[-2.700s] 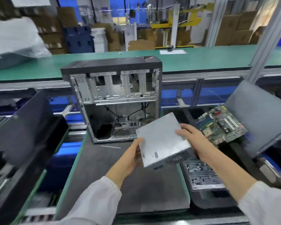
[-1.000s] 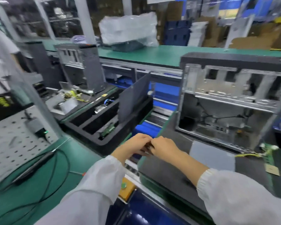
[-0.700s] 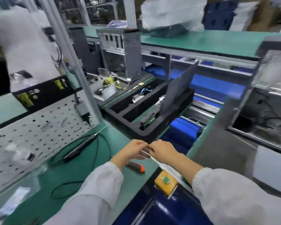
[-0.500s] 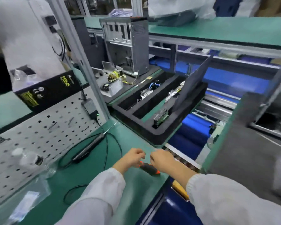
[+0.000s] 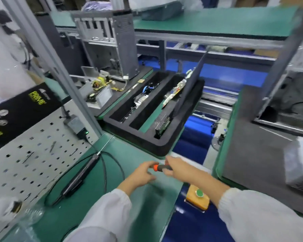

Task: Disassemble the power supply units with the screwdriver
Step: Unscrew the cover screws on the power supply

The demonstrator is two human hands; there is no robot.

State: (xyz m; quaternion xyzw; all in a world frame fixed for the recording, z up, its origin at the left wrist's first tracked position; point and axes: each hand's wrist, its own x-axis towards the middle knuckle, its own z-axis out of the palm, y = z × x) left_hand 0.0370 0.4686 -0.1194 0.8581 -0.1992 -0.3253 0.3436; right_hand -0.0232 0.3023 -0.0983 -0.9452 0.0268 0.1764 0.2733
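screwdriver (image 5: 160, 167): black-orange handle | right hand (image 5: 176, 169) grasping it | left hand (image 5: 143, 173) released, touching tip

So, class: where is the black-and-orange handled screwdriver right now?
In the head view, the black-and-orange handled screwdriver sits low and central, gripped by the right hand above the green bench mat, with the left hand beside it.

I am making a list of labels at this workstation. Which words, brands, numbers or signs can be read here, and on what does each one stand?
"PRIME": yellow letters on the black box at left, above the pegboard.
Small logo and line above "PRIME": too blurred to read.
Round marks and yellow text at the box's left end: too blurred to read.
Screwdriver, boards in the black tray: no readable text.
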